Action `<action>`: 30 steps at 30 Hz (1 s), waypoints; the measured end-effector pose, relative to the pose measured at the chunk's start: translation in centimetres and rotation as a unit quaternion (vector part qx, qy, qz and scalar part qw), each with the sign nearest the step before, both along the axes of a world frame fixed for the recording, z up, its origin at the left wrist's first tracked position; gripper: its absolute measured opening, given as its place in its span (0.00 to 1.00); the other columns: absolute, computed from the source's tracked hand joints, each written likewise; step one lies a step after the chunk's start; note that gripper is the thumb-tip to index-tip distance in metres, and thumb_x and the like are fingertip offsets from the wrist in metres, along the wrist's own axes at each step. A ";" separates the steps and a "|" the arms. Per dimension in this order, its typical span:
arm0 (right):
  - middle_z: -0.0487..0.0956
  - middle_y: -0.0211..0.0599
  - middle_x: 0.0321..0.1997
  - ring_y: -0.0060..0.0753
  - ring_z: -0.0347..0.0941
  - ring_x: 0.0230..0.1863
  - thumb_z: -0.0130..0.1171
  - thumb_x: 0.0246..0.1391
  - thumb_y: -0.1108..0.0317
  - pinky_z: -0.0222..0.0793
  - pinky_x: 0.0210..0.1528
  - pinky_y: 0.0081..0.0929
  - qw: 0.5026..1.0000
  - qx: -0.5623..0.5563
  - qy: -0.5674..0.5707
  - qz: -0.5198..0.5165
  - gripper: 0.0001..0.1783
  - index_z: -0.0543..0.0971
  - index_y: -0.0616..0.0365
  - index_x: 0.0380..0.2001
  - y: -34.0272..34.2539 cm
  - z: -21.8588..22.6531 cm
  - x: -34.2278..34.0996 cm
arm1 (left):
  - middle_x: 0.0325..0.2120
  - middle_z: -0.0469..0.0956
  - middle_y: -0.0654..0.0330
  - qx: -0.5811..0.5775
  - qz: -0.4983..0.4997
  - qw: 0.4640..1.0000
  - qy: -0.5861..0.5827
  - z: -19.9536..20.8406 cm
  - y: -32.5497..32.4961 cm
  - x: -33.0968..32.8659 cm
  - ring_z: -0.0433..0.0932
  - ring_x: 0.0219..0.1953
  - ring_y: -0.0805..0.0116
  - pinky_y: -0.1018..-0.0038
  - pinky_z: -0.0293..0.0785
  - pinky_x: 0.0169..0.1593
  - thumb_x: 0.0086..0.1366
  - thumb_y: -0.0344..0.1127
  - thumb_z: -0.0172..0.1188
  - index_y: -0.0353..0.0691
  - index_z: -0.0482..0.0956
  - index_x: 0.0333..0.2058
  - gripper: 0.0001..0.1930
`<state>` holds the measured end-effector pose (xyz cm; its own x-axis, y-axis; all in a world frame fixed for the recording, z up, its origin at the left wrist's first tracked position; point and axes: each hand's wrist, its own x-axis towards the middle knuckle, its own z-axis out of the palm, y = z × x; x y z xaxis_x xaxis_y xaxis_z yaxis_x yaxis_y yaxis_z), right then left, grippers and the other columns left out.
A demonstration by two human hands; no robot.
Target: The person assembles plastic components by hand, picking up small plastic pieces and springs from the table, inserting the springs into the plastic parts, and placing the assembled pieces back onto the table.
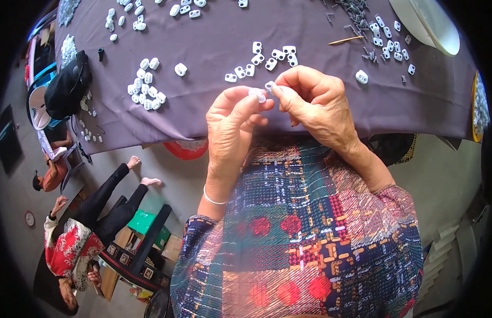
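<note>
"Between the thumb and forefinger of our left hand (230,119), what are we holding?"

"We are pinching a small, glossy white piece (258,96), up off the cloth (203,37) near its front edge. The tips are pressing in on it, and the other fingers are curling loosely."

"And our right hand (320,100)?"

"There we are gripping a white bit (269,86) in a tight pinch of thumb and forefinger. It is sitting very near the first one; we are not managing to tell whether they are touching."

"How are we expecting them to handle?"

"We are judging them light, stiff and a little slick, probably plastic, more likely to slip away than to break. So we are favouring the outer sides, with gentle fingertip pressure."

"What are we seeing around them?"

"Just beyond our fingertips, holed pieces (270,64) are lying loose. Well to the left, rounded pieces (148,78) are clustering. Beyond the right hand, a lone piece (362,77) is resting on the cloth, and farther out a pointed stick (345,40) is lying near what look like springs (354,11), with a white bowl (451,37) standing at the right."
</note>
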<state>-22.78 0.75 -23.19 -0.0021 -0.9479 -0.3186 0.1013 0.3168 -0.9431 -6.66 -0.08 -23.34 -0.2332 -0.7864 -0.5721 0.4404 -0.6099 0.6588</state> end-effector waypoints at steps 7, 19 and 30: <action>0.73 0.25 0.19 0.10 0.66 0.18 0.56 0.54 0.70 0.61 0.17 0.09 1.000 -0.008 0.006 0.005 0.06 0.76 0.63 0.30 0.0 -0.2 -0.2 | 0.31 0.78 0.58 -0.007 -0.001 0.999 -0.037 0.1 0.0 -0.3 0.79 0.33 0.68 0.80 0.72 0.31 0.58 0.29 0.59 0.35 0.74 0.35 0.07; 0.71 0.21 0.18 0.08 0.62 0.17 0.56 0.53 0.71 0.56 0.17 0.11 0.997 -0.025 0.061 0.030 0.05 0.76 0.62 0.28 0.0 -0.1 -0.2 | 0.29 0.79 0.58 -0.011 0.000 0.998 -0.060 -0.1 0.1 -0.3 0.79 0.32 0.69 0.80 0.71 0.30 0.56 0.27 0.60 0.36 0.75 0.33 0.06; 0.73 0.22 0.18 0.09 0.63 0.20 0.56 0.52 0.73 0.57 0.20 0.12 0.993 -0.062 0.085 0.052 0.05 0.76 0.64 0.28 0.1 -0.3 -0.3 | 0.29 0.79 0.58 -0.027 -0.011 0.996 -0.085 -0.2 0.4 -0.3 0.79 0.31 0.70 0.81 0.70 0.30 0.56 0.27 0.60 0.35 0.76 0.33 0.06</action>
